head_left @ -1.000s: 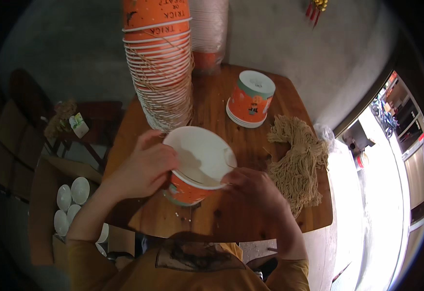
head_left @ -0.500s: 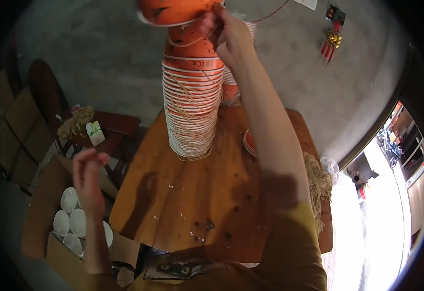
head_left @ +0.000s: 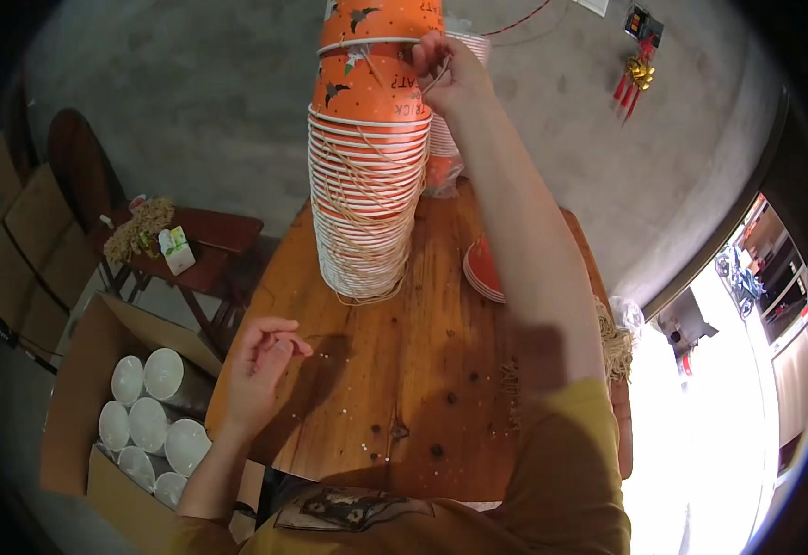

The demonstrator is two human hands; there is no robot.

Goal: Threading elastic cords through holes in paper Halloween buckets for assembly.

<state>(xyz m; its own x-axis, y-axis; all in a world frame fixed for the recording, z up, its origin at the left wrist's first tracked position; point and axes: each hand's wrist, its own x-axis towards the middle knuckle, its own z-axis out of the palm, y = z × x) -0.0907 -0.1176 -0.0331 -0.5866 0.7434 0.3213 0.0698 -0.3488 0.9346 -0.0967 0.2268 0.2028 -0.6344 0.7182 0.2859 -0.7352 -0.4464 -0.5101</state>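
A tall stack of upside-down orange paper buckets with white rims and thin cord handles stands on the wooden table. The topmost orange bucket, printed with black bats, sits over the one below and is cut off by the upper edge. At the right side of its rim, my right hand has its fingers curled in, with a loop of cord by them; they appear to grip the bucket. My left hand hovers over the table's left side, empty, its fingers loosely bent and apart.
Left of the table, an open cardboard box holds several white cups. Behind the stack stands another wrapped bucket stack. Orange round pieces lie to its right, and a bundle of cords hangs at the table's right edge.
The top bucket has come down onto the stack and sits straighter, my right hand lowering with it. My left hand has moved right, from over the box to over the table.
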